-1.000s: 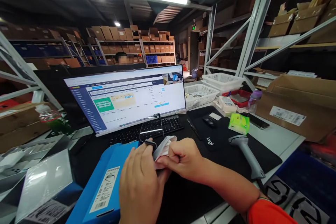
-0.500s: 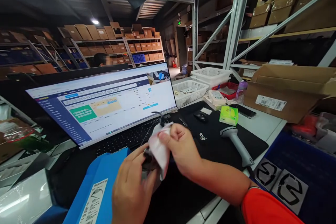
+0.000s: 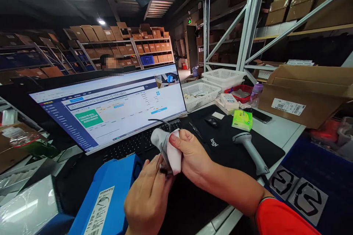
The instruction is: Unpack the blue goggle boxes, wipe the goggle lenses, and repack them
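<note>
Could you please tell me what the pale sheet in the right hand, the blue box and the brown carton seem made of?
Pale sheet: matte fabric, perhaps, from its limp folds.
Blue box: smooth card or plastic; its even colour settles neither.
Brown carton: probably matte cardboard, given its stiff flaps.

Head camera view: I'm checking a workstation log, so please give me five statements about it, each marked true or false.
1. The right hand grips a pale cloth. True.
2. The barcode scanner lies in the red tray. False: the barcode scanner lies on the black mouse pad.
3. The blue box with a white label is to the left of the left hand. True.
4. The smartphone rests on the keyboard. False: the smartphone lies to the right of the bright green packet.
5. The screen of the monitor is dark. False: it is lit and shows a page.
</note>
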{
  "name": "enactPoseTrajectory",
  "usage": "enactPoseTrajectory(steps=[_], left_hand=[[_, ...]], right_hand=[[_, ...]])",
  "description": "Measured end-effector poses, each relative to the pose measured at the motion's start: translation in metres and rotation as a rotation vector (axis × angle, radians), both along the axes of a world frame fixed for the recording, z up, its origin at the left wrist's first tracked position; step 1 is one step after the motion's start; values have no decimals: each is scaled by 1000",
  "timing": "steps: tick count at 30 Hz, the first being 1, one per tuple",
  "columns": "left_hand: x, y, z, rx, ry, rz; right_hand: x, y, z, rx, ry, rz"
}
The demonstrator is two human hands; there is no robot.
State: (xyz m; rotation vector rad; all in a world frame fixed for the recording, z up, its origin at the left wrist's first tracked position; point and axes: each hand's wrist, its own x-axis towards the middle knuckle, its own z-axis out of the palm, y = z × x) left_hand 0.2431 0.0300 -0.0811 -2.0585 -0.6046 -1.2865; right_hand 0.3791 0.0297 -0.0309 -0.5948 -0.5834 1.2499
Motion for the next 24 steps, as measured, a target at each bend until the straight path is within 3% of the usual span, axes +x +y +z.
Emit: enactPoseTrajectory(steps=[6,8,12,14,16,21,24], left_hand=[[-17,-3,4,-54,-64,172],[-19,-2,2,-90,-72,145],[-9,0,3,-56,-27,1],[-5,1,5,-41,5,-40],[-7,2,4,-60,1,-1],[-30,2,-4,-149,-21,98],[-35,0,-1,-183,2,-5]], right_hand=[[-35,-10,-40,258,-432,-297],[-30,-10,-34,267,-459,-244],[-2,-2,-5,45,-162,19],[2,2,0,0,-53,5],[-7,3,-8,42,-64,-59],[-33,-10,-33,277,-417,-266],[-22,-12,-20,237,-395,-116]])
